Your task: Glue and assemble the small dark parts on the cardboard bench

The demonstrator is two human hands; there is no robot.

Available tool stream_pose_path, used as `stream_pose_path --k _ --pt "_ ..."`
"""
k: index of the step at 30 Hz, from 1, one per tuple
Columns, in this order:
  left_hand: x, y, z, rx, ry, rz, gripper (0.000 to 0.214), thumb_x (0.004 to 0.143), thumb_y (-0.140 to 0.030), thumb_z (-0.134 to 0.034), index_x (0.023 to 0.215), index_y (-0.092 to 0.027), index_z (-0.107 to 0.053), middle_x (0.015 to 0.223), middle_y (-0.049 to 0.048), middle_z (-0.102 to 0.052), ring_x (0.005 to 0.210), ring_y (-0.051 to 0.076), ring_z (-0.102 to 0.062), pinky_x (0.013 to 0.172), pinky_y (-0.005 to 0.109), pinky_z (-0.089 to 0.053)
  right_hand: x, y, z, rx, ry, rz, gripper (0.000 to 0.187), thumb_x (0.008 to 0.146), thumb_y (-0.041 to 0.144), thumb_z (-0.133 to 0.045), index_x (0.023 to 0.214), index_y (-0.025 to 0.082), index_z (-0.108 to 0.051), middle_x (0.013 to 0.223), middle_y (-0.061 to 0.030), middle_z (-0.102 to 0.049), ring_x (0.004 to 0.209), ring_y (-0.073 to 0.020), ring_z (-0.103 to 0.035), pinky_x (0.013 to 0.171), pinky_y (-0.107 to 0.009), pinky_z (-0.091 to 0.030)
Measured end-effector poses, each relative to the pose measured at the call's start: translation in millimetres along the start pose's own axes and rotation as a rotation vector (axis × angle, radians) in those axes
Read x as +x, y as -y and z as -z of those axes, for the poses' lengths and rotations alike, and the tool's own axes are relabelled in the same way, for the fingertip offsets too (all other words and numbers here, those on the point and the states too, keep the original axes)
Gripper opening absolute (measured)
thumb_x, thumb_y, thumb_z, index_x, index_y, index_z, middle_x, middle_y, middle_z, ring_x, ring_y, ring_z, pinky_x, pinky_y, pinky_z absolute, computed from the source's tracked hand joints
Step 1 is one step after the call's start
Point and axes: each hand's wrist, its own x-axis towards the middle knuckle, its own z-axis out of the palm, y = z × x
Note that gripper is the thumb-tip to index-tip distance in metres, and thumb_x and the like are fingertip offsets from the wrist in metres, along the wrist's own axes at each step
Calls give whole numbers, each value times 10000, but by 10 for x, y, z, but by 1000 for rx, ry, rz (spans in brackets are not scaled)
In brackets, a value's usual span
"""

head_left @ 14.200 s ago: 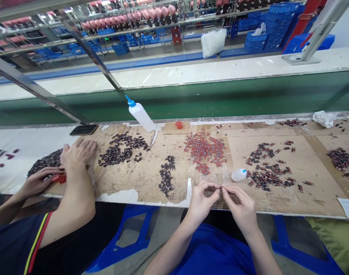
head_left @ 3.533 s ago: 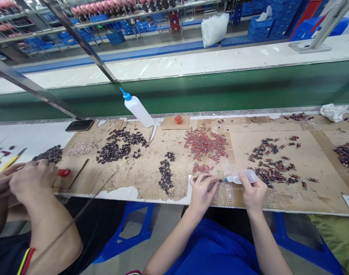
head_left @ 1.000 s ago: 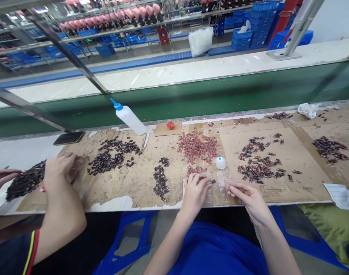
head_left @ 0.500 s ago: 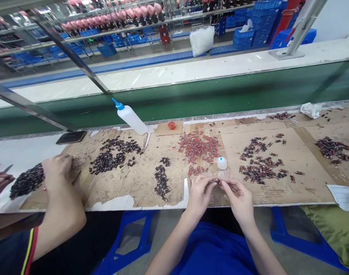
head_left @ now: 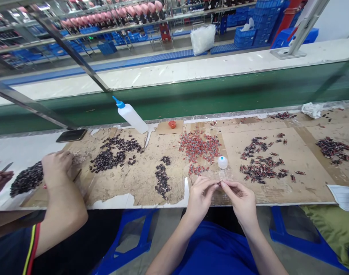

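Fingertip to fingertip, my left hand (head_left: 200, 195) and my right hand (head_left: 240, 196) pinch a small dark part (head_left: 219, 183) over the front of the cardboard. Most of the part is hidden by the fingers. Just beyond them stands a small round white bottle (head_left: 222, 162) with a blue tip. Behind my left hand lies a heap of small red-and-silver pieces (head_left: 199, 146). Right of my right hand is a pile of dark pieces with red ends (head_left: 258, 170). Small black pieces (head_left: 162, 179) lie to the left of my hands.
A co-worker's arm (head_left: 62, 194) reaches onto the table at left, beside a black heap (head_left: 27, 178). A large white squeeze bottle (head_left: 132, 118) leans at the back, near a phone (head_left: 71, 135) and a red cup (head_left: 172, 124). Paper (head_left: 341, 195) lies at the right edge.
My fingertips have drawn slightly closer around the small part, and less of it shows. My right hand has shifted a little to the right.
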Motion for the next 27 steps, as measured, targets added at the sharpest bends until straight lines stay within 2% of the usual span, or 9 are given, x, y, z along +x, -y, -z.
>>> stream_pose_path --k 7,18,22,25,27 --pt "37 -41 48 -48 61 43 143 858 -257 -627 884 -190 -750 837 78 -728 833 191 -624 779 321 -526 -14 58 16 -54 33 101 237 648 435 -786 682 206 -738 753 -68 -749 741 -233 -707 762 -387 -592" --pt "22 -106 7 -3 -10 107 115 804 -194 -618 834 -181 -728 802 54 -696 824 179 -616 762 297 -511 -66 89 55 -285 80 331 142 774 355 -690 765 226 -748 789 -55 -731 744 -208 -684 782 -359 -562" --pt "27 -103 9 16 27 105 120 816 -220 -617 839 -188 -731 807 53 -703 835 187 -616 767 306 -513 -55 82 86 -288 83 252 179 749 384 -710 808 220 -753 800 -60 -738 731 -214 -692 749 -358 -575" --pt "28 -78 7 -8 62 109 138 833 -236 -617 869 -194 -744 816 60 -720 850 190 -622 782 311 -517 -36 87 97 -208 60 137 260 702 427 -747 823 197 -750 810 -74 -743 715 -218 -697 726 -362 -589" --pt "25 -54 1 -45 61 110 159 845 -256 -622 920 -194 -748 854 73 -731 865 193 -634 792 317 -525 -21 110 99 -160 62 110 271 688 445 -754 789 193 -751 808 -77 -744 728 -221 -698 727 -359 -592"
